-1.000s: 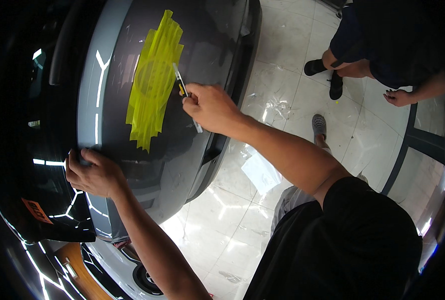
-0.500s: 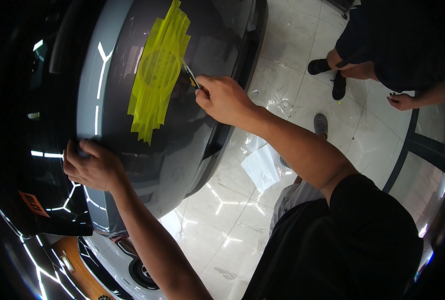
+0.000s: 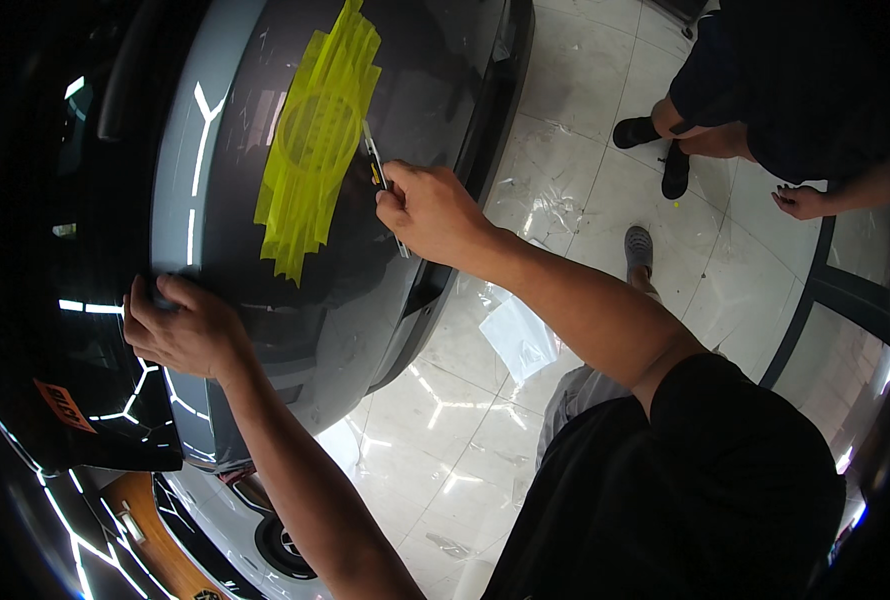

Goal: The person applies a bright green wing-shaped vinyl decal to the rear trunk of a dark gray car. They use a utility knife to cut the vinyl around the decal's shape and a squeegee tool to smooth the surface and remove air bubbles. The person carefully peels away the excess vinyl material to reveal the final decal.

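Right hand (image 3: 435, 210) closed on knife (image 3: 377, 170), tip at right edge of yellow tape (image 3: 310, 150) on grey panel (image 3: 415, 80). Left hand (image 3: 180, 330) flat, fingers spread, bracing panel's near-left edge. Likely trimming step; next move needs light, steady stroke along tape edge.

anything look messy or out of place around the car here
The yellow tape patch on the grey car panel is ragged, its overlapping strips ending unevenly. Loose clear film scraps lie on the tiled floor. The right hand holds a slim knife at the tape's edge.
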`<state>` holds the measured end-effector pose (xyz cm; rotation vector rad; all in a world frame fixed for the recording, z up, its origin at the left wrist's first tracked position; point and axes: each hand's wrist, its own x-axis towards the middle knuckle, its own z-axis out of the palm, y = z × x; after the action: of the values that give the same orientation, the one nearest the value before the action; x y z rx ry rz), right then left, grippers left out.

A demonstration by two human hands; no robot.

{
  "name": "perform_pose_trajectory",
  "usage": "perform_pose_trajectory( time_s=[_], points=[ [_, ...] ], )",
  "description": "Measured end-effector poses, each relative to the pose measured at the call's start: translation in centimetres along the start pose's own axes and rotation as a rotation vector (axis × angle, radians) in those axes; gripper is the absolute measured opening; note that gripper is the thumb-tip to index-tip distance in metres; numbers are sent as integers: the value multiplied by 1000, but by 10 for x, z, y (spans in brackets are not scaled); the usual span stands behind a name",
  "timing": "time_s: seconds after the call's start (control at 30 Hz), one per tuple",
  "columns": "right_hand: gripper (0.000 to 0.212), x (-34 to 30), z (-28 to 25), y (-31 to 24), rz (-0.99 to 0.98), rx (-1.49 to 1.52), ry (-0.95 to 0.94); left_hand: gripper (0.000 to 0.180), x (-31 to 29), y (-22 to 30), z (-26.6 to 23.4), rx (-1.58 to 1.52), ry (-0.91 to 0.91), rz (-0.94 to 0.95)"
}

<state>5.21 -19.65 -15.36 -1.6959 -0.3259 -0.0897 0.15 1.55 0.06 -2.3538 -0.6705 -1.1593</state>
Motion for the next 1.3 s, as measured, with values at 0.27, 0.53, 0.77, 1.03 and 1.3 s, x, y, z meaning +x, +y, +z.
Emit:
perform_pose_trajectory(
  time_s=[0.27,0.53,0.77,1.03,1.3],
  points=[
    [13,-5,2,-5,70,67,-27,47,1,1,-1,4,-10,3],
    [13,-9,10,-5,63,87,-3,47,0,-2,0,14,-3,9],
    [13,-10,10,-10,130,150,-25,47,1,1,0,8,-9,0],
    [14,-11,13,-9,133,166,-38,47,1,2,0,3,-10,-8],
    [15,-14,12,-11,175,194,-63,47,0,1,-5,-2,-9,-17]
  ],
)
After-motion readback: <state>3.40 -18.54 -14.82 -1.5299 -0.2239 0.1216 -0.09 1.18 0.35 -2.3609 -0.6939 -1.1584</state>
